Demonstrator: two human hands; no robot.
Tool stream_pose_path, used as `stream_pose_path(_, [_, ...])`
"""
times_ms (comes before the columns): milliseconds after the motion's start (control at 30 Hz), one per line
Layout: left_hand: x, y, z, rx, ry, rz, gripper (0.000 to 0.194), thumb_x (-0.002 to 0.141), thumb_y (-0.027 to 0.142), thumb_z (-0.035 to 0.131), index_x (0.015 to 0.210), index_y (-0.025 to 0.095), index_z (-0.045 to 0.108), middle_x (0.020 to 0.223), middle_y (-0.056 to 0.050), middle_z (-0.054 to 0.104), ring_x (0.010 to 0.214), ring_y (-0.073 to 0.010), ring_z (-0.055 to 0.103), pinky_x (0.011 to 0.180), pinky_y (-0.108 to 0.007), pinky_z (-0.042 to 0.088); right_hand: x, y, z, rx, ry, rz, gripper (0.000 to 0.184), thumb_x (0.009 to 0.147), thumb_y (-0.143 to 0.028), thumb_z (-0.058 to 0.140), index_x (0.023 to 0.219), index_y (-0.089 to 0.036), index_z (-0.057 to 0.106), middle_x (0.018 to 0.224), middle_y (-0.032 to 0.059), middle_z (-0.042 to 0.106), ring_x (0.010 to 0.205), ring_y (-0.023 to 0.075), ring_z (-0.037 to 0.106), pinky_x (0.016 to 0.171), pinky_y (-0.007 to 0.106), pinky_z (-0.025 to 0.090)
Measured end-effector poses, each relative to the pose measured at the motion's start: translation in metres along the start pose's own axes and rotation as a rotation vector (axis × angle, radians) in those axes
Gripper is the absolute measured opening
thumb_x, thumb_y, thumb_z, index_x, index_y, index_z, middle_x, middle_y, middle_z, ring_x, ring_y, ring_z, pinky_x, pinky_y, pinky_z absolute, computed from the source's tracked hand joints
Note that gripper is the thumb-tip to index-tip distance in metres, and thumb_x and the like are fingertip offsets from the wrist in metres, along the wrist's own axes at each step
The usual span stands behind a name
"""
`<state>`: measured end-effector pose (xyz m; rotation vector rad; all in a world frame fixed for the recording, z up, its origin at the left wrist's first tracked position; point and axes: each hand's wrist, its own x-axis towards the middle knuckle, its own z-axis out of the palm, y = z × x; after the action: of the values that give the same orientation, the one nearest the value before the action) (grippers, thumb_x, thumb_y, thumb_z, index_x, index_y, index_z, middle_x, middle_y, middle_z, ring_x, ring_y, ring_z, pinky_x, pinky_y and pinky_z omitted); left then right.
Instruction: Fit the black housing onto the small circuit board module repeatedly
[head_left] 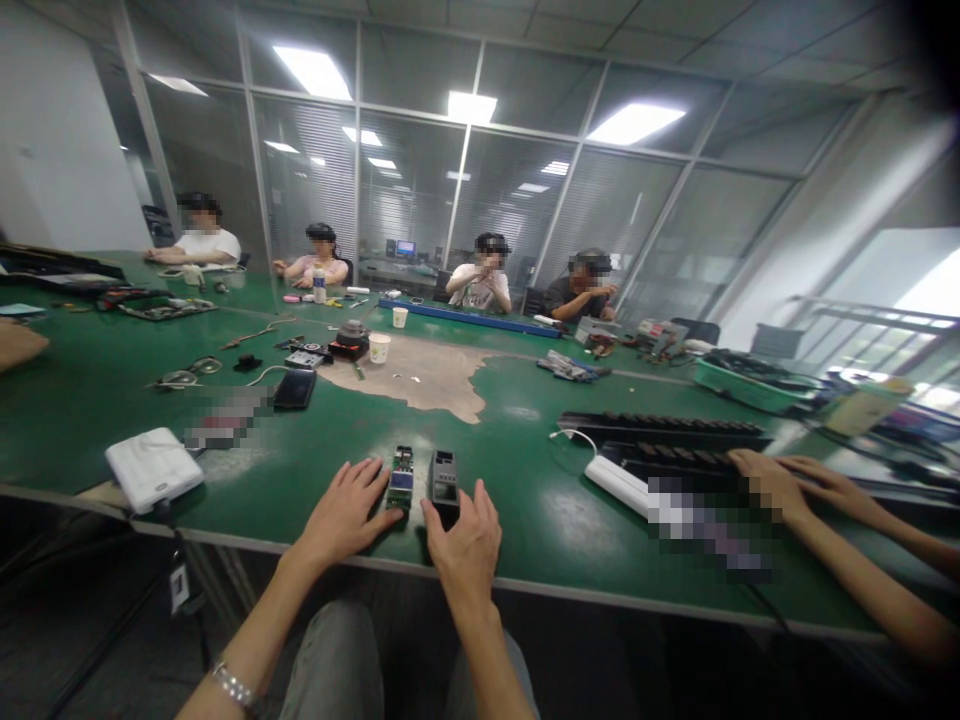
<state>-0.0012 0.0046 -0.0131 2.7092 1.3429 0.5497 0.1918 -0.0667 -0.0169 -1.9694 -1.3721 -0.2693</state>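
Note:
A narrow green circuit board [401,480] with a small bluish screen lies on the green table in front of me. My left hand [349,508] rests just left of it, fingers spread, the thumb and fingertips at the board's left edge and lower end. To the board's right lies a dark grey plastic casing [445,475] with rectangular openings. My right hand [466,535] has its thumb on the casing's left side and its fingers on the right, around the near end, which is partly hidden.
A white box [154,468] with a cable sits at left, near a black phone [295,389]. Paper cups [379,348] stand farther back. At right are a white power strip [619,483], black slotted rails [660,428] and another person's hands [772,485]. Several people sit across the table.

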Motion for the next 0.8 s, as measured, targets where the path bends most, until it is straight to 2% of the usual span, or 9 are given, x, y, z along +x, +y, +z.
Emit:
stream_pose_path(167, [-0.001, 0.0, 0.0, -0.005, 0.002, 0.002, 0.068, 0.091, 0.066, 0.043, 0.147, 0.026, 0.04, 0.154, -0.011, 0.039, 0.143, -0.0285, 0.032, 0.118, -0.052, 0.02, 0.01, -0.007, -0.005, 0.09, 0.001, -0.008, 0.046, 0.085, -0.049, 0.062, 0.108, -0.01, 0.069, 0.139, 0.0244, 0.051, 0.127, 0.0345, 0.048, 0.101, 0.045, 0.039])
stream_pose_path(433, [0.0, 0.001, -0.002, -0.018, -0.002, 0.007, 0.066, 0.092, 0.062, 0.046, 0.147, 0.027, 0.038, 0.154, -0.012, 0.039, 0.143, -0.0285, 0.032, 0.118, -0.053, 0.02, 0.03, -0.041, -0.018, 0.251, 0.073, -0.055, 0.049, 0.087, -0.05, 0.06, 0.114, -0.011, 0.066, 0.141, 0.0237, 0.049, 0.131, 0.0312, 0.046, 0.106, 0.044, 0.037])
stream_pose_path(600, [-0.001, 0.001, -0.004, -0.006, -0.003, -0.003, 0.066, 0.093, 0.063, 0.043, 0.147, 0.025, 0.04, 0.153, -0.012, 0.04, 0.143, -0.0289, 0.032, 0.118, -0.053, 0.021, 0.029, -0.057, -0.014, 0.267, 0.036, -0.076, 0.045, 0.085, -0.048, 0.063, 0.11, -0.011, 0.068, 0.141, 0.0233, 0.05, 0.131, 0.0316, 0.046, 0.107, 0.045, 0.035])
stream_pose_path(800, [-0.002, 0.001, -0.004, 0.001, -0.014, 0.004, 0.063, 0.094, 0.059, 0.041, 0.146, 0.024, 0.04, 0.153, -0.012, 0.041, 0.143, -0.0287, 0.033, 0.118, -0.052, 0.021, 0.024, -0.064, -0.004, 0.244, -0.019, -0.039, 0.044, 0.083, -0.048, 0.064, 0.106, -0.011, 0.069, 0.139, 0.0242, 0.051, 0.128, 0.0332, 0.048, 0.105, 0.046, 0.035])
